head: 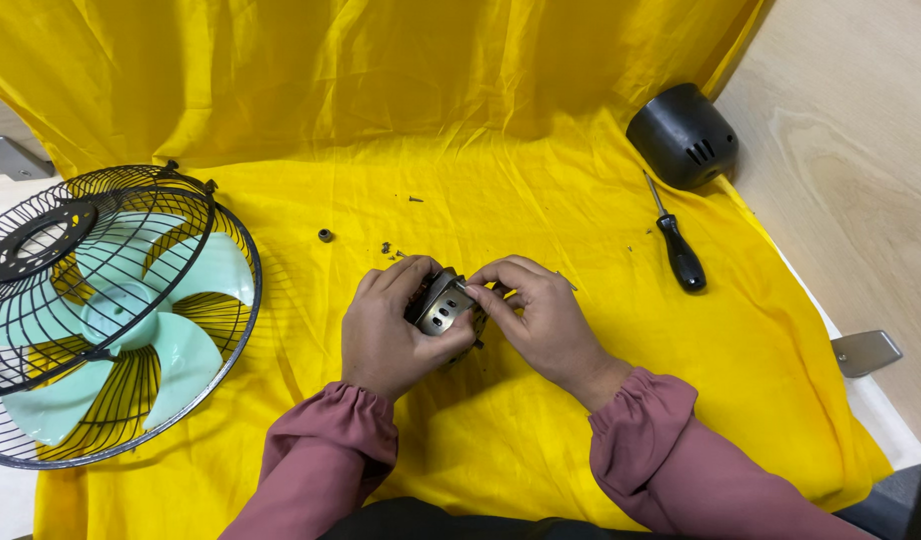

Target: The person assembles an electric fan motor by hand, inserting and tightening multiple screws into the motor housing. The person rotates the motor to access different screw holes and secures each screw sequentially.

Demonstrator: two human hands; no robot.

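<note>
Left hand [383,335]: grip wrapped around metal motor housing [443,310].
Right hand [541,315]: fingertips pinch housing edge.
Nearby: screwdriver [678,247], fan guard [101,300].

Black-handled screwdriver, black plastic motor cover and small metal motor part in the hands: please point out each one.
Black-handled screwdriver [683,258], head view: on its black handle.
Black plastic motor cover [681,135], head view: on its domed top.
Small metal motor part [443,310], head view: on its perforated metal face, between both hands.
</note>
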